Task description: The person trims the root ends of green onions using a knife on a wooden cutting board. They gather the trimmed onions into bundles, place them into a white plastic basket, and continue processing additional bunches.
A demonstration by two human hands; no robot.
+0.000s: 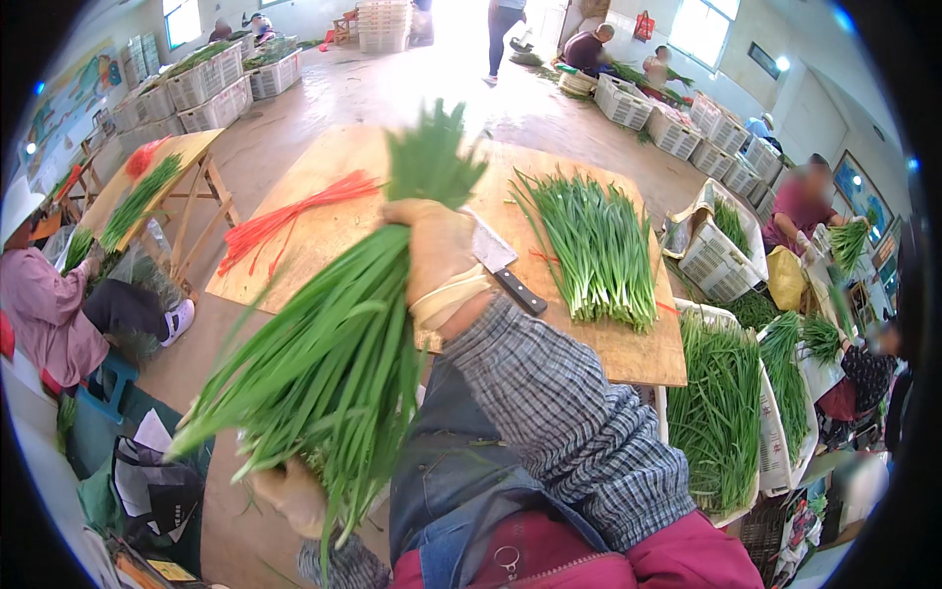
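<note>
My right hand (432, 250), in a pale glove, is closed around a large bunch of garlic chives (324, 339) raised over the wooden board (343, 152). The long leaves hang down to the left, while the other end sticks up past my fist, blurred. Low at the left, my left hand (291, 496), also gloved, is beside the hanging leaves; its fingers are mostly hidden. A cleaver (496, 250) with a black handle lies on the board just right of my right hand. Farther right lies a flat pile of chives (599, 250) with a red tie under it. Loose red ties (294, 218) lie at the board's left.
Crates of chives (716, 412) stand against the board's right side. A seated person (69, 294) is at the left by another wooden table (147, 182). More people work at the right among white crates (721, 255). Someone stands in the bright doorway (502, 39).
</note>
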